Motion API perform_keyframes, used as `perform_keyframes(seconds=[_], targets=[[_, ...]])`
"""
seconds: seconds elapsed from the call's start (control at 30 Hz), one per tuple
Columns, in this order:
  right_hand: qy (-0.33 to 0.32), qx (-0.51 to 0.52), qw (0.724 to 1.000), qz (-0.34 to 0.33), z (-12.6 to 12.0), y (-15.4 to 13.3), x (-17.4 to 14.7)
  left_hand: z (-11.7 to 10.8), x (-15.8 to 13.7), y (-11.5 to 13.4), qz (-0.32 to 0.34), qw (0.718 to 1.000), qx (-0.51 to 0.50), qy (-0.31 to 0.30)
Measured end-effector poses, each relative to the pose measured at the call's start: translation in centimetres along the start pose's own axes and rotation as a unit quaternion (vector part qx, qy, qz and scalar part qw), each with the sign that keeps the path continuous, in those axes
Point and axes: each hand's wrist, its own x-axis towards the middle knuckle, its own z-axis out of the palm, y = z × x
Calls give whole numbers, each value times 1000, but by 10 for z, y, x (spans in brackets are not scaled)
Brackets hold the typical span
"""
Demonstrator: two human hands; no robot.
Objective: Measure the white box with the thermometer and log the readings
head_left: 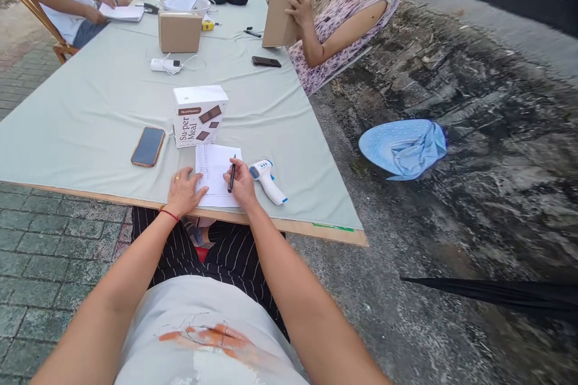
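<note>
My right hand [242,185] grips a black pen [232,174] over the right part of a white printed sheet of paper [221,192]. The sheet lies near the table's front edge. Fingers spread, my left hand [184,191] rests at the sheet's left side, its thumb and a finger on the paper. Just behind the paper stands a white Su-per Meal box [198,117] with brown pictures. A smartphone [148,146] with an orange edge lies to the left of the box. Close to the right of my right hand is a white and blue infrared thermometer [268,181].
The table [103,114] has a pale green cloth. Farther back are a brown cardboard box [179,33], a white device with a cable [166,65] and a dark phone [266,62]. Three people sit around it; one holds a cardboard box [277,21]. A blue hat [401,147] lies right.
</note>
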Motion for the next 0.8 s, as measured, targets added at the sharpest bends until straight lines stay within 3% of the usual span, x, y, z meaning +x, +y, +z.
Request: perform_keyframes(seconds=[0.1,0.23,0.5,0.8], targets=[[23,20,1000,-6,6,-10,-14,-2,-1,1,2,1000,6,-10],[0,13,1000,1,11,-21,-23,-4,-1,0,7,1000,4,-7],[41,-74,996,34,20,-14,-26,-7,1,0,31,999,-13,-27],[9,-119,992,28,25,-14,-27,-5,1,1,21,999,-20,-24]])
